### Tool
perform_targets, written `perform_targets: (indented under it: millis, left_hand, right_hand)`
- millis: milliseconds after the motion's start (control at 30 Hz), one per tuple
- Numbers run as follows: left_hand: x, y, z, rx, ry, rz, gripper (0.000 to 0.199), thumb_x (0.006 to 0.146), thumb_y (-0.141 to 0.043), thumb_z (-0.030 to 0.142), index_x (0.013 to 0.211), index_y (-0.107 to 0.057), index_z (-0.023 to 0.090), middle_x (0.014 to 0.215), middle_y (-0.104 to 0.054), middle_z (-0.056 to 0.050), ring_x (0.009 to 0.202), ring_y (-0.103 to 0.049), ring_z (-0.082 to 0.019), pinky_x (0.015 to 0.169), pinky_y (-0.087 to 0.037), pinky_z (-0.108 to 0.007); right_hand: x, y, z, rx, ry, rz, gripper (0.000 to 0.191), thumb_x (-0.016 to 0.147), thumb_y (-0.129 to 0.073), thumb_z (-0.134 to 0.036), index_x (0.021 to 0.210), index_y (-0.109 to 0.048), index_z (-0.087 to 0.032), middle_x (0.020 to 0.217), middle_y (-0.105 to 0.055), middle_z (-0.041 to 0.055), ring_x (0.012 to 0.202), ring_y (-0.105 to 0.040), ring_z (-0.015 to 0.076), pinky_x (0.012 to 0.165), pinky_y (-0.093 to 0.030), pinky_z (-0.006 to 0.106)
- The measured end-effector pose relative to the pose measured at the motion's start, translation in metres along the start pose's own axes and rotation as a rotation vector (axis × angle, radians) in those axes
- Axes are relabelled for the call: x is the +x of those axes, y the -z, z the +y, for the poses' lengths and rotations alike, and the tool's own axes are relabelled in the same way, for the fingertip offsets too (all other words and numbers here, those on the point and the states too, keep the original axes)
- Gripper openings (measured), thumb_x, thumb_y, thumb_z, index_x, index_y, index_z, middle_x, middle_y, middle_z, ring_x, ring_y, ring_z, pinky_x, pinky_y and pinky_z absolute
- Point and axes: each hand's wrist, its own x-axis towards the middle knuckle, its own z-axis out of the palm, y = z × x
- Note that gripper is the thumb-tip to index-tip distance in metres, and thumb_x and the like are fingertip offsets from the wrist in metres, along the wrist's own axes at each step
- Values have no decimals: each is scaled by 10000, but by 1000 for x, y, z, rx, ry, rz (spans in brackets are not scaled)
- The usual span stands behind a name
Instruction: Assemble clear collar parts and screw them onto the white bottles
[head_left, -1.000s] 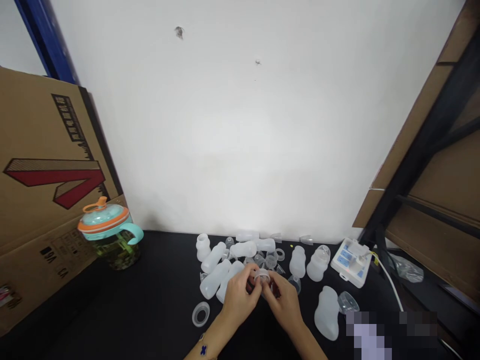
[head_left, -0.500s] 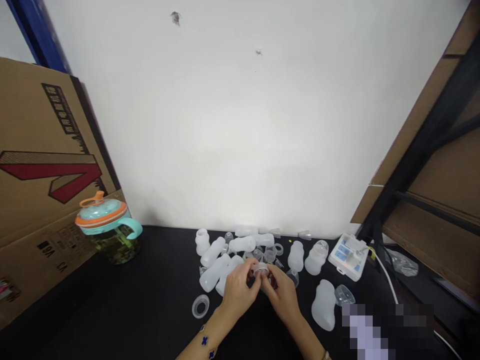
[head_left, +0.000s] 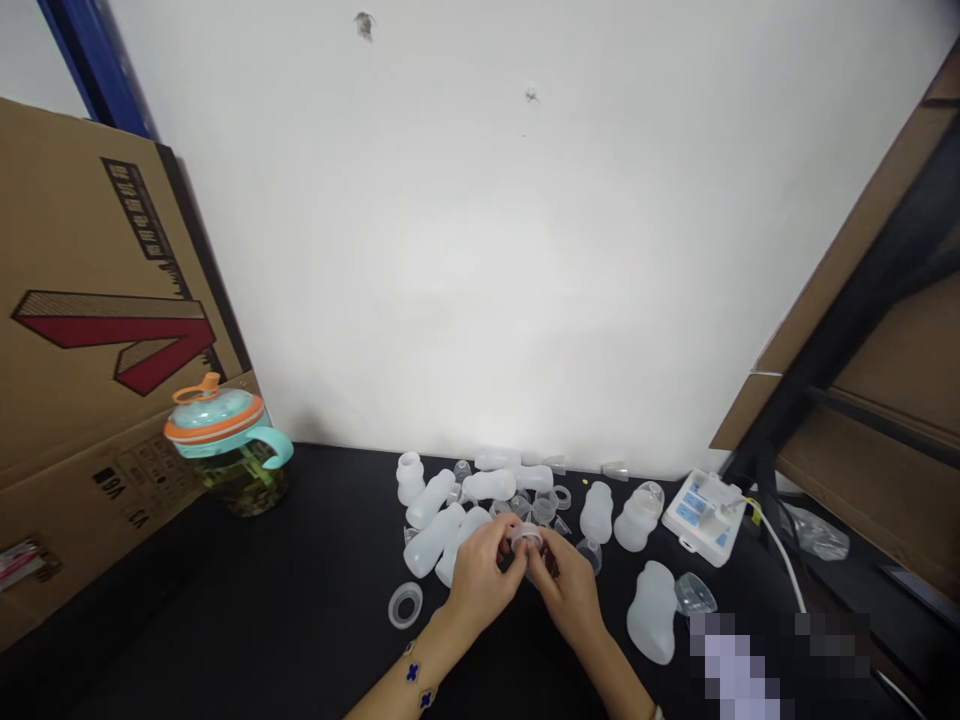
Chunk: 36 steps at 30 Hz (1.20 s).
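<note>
Between my two hands is a small translucent ring-shaped cap (head_left: 526, 535), pinched from both sides above the black table. The fingers of my left hand (head_left: 484, 565) close on its left side, and my right hand (head_left: 568, 580) grips its right side. Several frosted white bottles (head_left: 433, 540) lie just beyond and left of my hands, among small clear caps and rings (head_left: 544, 510). A loose translucent ring (head_left: 406, 606) lies left of my left wrist. Right of my hands, one bottle (head_left: 652, 612) lies beside a clear cover (head_left: 695, 594).
A teal-and-orange lidded jug (head_left: 232, 450) stands at the left by a cardboard box (head_left: 75, 240). A white power strip with a cable (head_left: 705, 518) sits at the right, near a black metal frame (head_left: 847, 340). A white wall (head_left: 465, 250) rises behind the table.
The whole view has shifted slightly, so the surroundings appear a little further right. Both hands keep their hold on the small cap, with barely any change in the fingers.
</note>
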Motion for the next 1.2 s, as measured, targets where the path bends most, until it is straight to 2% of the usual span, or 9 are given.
perform_targets:
  millis: [500,1033,1200]
  left_hand:
    - [1,1,4,-73,24,-6,165,900,-537,268,1039,-614,222,758,-644,11,658,-596,-150,603,-462,-247]
    - [1,-2,2,-48,32,-3,135,888,-542,250,991,-625,224,714,-616,15,631,-577,-150,580,-441,-245]
    - [2,-1,0,-31,31,22,187,878,-558,246,1033,-663,228,733,-636,2,644,-590,-162,594,-466,-258]
  right_hand:
    - [-1,2,-5,26,-16,-12,345,1021,-408,-414,1045,-665,-186,830,-701,47,684,-634,167,631,-484,242]
    - [-1,0,-3,59,-3,-18,323,1023,-411,-407,995,-656,-199,838,-709,46,710,-654,177,644,-492,241]
    - [0,0,-4,28,-10,-5,336,1013,-430,-422,996,-677,-195,803,-710,46,670,-642,174,615,-494,241]
